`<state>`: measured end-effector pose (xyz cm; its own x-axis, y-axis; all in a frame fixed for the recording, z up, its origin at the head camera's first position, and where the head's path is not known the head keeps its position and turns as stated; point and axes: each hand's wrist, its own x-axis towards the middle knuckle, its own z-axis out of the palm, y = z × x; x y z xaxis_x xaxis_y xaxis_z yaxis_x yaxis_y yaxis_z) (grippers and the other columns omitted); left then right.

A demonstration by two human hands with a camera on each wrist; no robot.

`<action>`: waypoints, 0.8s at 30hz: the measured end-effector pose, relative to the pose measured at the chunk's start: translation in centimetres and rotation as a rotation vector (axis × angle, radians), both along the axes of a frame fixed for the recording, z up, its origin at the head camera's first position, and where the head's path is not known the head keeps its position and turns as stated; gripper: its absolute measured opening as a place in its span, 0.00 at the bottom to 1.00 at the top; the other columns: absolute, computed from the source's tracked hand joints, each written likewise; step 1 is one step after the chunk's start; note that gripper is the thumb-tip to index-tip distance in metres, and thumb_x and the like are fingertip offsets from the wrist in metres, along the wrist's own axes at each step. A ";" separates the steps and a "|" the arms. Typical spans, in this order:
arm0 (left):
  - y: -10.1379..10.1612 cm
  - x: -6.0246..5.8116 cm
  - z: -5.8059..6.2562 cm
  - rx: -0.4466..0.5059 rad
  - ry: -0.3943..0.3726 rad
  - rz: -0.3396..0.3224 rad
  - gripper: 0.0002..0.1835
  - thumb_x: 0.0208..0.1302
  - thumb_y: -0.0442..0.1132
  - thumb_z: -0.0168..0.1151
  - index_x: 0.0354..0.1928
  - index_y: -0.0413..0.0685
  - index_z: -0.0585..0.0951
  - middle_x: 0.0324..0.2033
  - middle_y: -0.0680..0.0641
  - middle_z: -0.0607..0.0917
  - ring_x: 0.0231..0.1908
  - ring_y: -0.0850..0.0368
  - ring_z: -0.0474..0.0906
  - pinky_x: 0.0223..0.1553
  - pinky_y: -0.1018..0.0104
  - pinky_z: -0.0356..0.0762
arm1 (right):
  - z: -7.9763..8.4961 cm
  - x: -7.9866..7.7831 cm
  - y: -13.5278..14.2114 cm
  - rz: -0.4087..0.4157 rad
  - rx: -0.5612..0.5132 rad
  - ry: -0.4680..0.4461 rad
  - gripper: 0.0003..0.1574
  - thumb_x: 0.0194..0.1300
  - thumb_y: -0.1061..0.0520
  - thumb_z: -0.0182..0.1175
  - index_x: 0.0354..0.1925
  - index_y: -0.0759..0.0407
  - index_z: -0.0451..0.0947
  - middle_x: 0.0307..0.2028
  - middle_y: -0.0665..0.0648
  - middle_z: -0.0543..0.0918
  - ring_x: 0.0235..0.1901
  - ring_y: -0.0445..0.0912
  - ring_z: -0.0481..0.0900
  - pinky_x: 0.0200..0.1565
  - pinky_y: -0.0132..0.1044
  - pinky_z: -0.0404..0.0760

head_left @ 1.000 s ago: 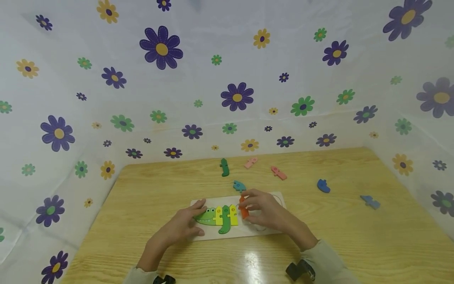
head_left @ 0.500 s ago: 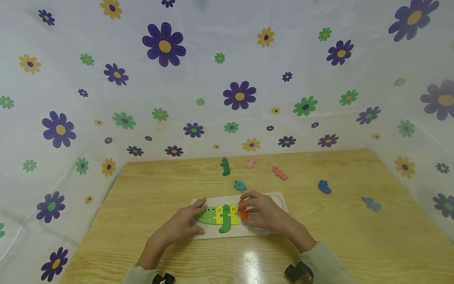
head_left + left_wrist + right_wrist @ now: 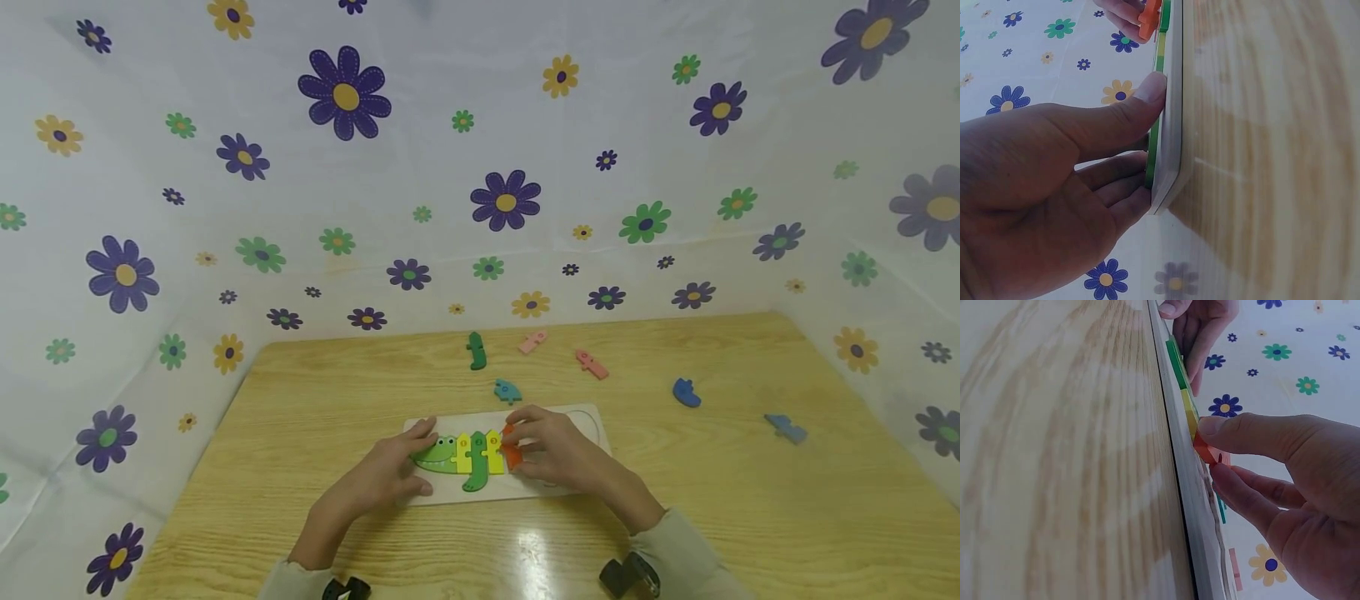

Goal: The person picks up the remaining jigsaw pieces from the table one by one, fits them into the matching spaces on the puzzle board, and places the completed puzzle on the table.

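Note:
My right hand (image 3: 558, 450) pinches an orange puzzle piece (image 3: 513, 458) between thumb and fingers, at the right side of the second yellow piece (image 3: 495, 454). In the right wrist view the orange piece (image 3: 1207, 450) looks tilted above the board. My left hand (image 3: 378, 473) rests on the left end of the pale wooden puzzle board (image 3: 487, 493), its fingers touching the green crocodile head (image 3: 437, 458) and its thumb on the board nearer me. Between head and orange piece sit a yellow piece (image 3: 463, 457) and a green leg piece (image 3: 477, 467). The right hand hides part of the board's recess.
Beyond the board lie a teal piece (image 3: 507, 391), a dark green piece (image 3: 477, 352) and two pink pieces, one pale (image 3: 533, 342) and one darker (image 3: 592, 364). A blue piece (image 3: 686, 392) and a grey-blue piece (image 3: 786, 428) lie to the right. Flowered cloth (image 3: 420, 167) encloses the wooden table.
The right hand has shifted slightly left, bringing the orange piece up against the yellow piece. My left hand stays in the same place on the board.

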<state>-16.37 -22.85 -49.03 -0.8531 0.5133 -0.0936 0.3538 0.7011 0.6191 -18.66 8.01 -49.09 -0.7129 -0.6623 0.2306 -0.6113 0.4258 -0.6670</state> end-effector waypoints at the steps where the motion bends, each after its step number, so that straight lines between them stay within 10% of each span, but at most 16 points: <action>1: 0.0 0.0 0.0 0.000 0.000 0.000 0.38 0.58 0.34 0.76 0.70 0.30 0.72 0.77 0.37 0.61 0.76 0.38 0.55 0.73 0.42 0.57 | 0.0 0.0 0.0 0.001 0.002 -0.001 0.16 0.57 0.69 0.74 0.46 0.67 0.88 0.55 0.65 0.81 0.48 0.54 0.85 0.49 0.38 0.87; 24: 0.2 0.1 0.1 -0.001 -0.013 0.016 0.38 0.58 0.33 0.76 0.70 0.31 0.72 0.77 0.38 0.60 0.77 0.39 0.54 0.73 0.43 0.57 | -0.3 -0.1 -0.3 0.024 0.014 -0.058 0.15 0.59 0.68 0.73 0.47 0.67 0.88 0.56 0.66 0.80 0.50 0.55 0.85 0.50 0.36 0.87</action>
